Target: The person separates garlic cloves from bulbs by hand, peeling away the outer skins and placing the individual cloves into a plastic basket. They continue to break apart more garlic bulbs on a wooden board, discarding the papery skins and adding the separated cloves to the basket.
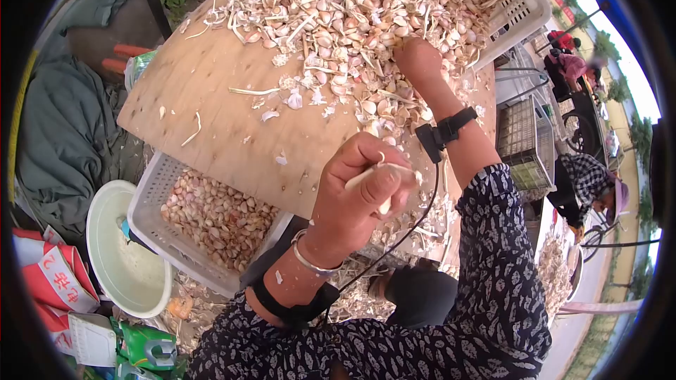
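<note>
My left hand [362, 186], with a bracelet at its wrist, is raised over the near edge of the wooden board. Its fingers are closed around a pale, dry garlic stalk [360, 176], whose ends stick out of the grip. Farther off, my right hand [420, 62] is curled into a fist and rests against the heap of garlic cloves [352, 21]. Its fingertips are turned down and hidden, so what they hold, if anything, does not show. Loose stalks and papery skins lie about the heap.
A white crate [144, 200] of garlic cloves stands below the board [211, 112], beside a pale green basin [98, 246]. Another white crate [528, 10] lies tipped at the heap's far right. A cable runs between my wrist straps. At right, a person in a checked top [588, 176] bends forward.
</note>
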A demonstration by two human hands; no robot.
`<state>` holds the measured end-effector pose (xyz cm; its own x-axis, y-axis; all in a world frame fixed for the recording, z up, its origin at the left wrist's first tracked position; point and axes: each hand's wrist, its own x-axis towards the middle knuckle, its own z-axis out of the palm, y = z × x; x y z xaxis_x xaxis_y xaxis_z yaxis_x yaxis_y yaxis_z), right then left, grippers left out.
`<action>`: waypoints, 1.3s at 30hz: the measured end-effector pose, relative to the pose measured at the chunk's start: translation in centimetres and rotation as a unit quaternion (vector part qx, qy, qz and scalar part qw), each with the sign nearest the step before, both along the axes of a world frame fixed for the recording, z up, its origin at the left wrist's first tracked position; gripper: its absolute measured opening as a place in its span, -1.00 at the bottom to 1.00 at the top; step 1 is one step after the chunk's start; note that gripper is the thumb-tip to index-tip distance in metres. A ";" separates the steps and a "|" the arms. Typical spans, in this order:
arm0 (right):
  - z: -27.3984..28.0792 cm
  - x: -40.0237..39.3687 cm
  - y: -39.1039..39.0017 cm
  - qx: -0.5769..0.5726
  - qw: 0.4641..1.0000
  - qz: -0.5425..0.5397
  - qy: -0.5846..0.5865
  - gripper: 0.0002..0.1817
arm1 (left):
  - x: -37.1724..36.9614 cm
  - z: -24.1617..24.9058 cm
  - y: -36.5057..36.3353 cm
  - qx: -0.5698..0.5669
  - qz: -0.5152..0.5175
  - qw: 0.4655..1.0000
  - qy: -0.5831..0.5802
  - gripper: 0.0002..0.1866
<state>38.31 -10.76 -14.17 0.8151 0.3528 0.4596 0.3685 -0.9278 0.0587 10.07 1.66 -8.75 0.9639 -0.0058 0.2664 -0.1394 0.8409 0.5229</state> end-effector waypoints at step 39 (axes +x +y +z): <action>0.0 -24.3 -1.6 0.910 0.205 0.117 0.341 -0.82 | 2.4 -5.4 -4.6 -0.175 0.054 0.961 0.205 -0.26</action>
<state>13.96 -12.31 -14.21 0.9672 0.1692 -0.1894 -0.2382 0.8630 -0.4456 12.45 -2.91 -14.12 0.9782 0.1206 -0.1689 -0.0779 0.9677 0.2400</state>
